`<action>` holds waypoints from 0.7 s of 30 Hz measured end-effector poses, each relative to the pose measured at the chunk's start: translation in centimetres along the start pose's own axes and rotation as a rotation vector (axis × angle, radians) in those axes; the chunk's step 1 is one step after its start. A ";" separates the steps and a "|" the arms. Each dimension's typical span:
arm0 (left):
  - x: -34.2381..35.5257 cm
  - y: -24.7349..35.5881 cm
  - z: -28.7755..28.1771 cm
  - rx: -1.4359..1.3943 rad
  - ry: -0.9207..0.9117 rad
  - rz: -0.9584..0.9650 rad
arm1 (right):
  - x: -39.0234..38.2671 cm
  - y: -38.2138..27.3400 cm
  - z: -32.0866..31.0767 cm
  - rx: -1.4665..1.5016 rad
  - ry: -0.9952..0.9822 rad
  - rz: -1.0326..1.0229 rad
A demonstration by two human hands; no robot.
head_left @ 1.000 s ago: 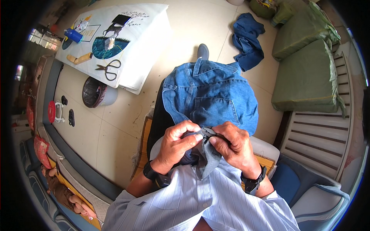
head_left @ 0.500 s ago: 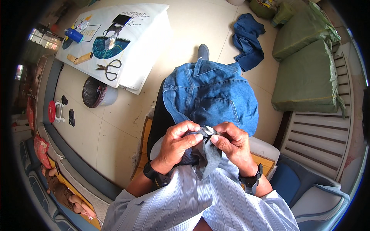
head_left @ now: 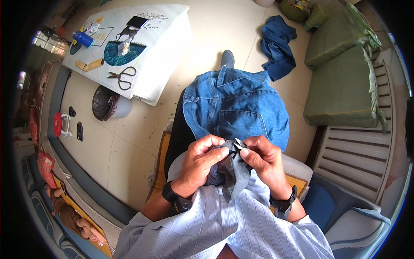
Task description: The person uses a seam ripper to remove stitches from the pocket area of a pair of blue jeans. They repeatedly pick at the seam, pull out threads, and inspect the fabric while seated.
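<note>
A pair of blue jeans (head_left: pixel 241 114) lies across my lap, its back pockets facing up. At the near end of the jeans, a dark grey piece of cloth (head_left: pixel 236 175) hangs between my hands; whether it is sewn to the jeans, I cannot tell. My left hand (head_left: pixel 196 162) pinches its upper edge between thumb and fingers. My right hand (head_left: pixel 266 162) pinches the same edge just to the right, where a pale strip shows. The fingertips beneath the cloth are hidden.
On the patterned white table (head_left: pixel 172 47) at far left lie black scissors (head_left: pixel 123 78) and a blue bottle (head_left: pixel 83 39). A waste bin (head_left: pixel 123 107) stands below. More jeans (head_left: pixel 278 47) lie on the floor, beside green cushions (head_left: pixel 340 90). Someone lies on a couch (head_left: pixel 71 213) at left.
Both thumbs have shifted up slightly along the cloth edge, and my right hand has moved a little to the right. The hanging grey cloth has swung slightly right. The jeans have stayed put.
</note>
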State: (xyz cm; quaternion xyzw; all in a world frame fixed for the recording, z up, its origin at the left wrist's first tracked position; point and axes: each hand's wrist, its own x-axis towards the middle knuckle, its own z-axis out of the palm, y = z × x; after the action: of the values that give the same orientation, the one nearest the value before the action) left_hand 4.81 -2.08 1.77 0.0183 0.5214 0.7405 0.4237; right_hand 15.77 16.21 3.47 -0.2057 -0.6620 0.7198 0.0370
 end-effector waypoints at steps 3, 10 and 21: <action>-0.1 0.0 0.2 0.042 0.026 0.006 | -0.6 -2.0 0.2 -0.337 0.010 -0.172; -0.3 -0.1 0.6 0.131 0.021 0.068 | -0.7 -2.1 0.8 -0.619 0.042 -0.320; -0.2 -0.7 0.8 0.027 0.048 0.062 | -1.3 -1.7 1.4 -0.614 0.077 -0.321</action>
State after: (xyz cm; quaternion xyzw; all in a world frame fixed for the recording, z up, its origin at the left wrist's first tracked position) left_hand 5.72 -1.57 1.67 0.0225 0.5404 0.7466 0.3874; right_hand 16.10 14.68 5.49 -0.1276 -0.8697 0.4638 0.1110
